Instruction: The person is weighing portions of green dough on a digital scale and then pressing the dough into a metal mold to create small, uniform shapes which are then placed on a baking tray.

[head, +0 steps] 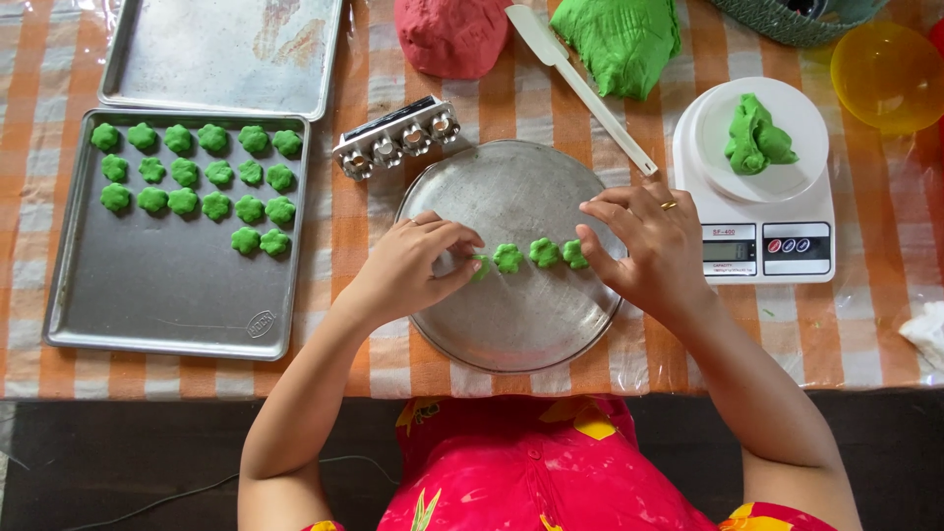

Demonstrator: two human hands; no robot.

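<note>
Round metal plate (511, 324) at frame centre carried a row of green flower-shaped dough pieces (526, 255); left hand (413, 267) pinched the leftmost piece, right hand (644, 241) touched the rightmost with loose fingertips, apparently steadying the row; finished pieces filled the baking tray (167, 305) at left

You see a desk (364, 206) under an orange-and-white checked cloth with clear plastic over it, and a dark floor (128, 442) below in daylight.
</note>
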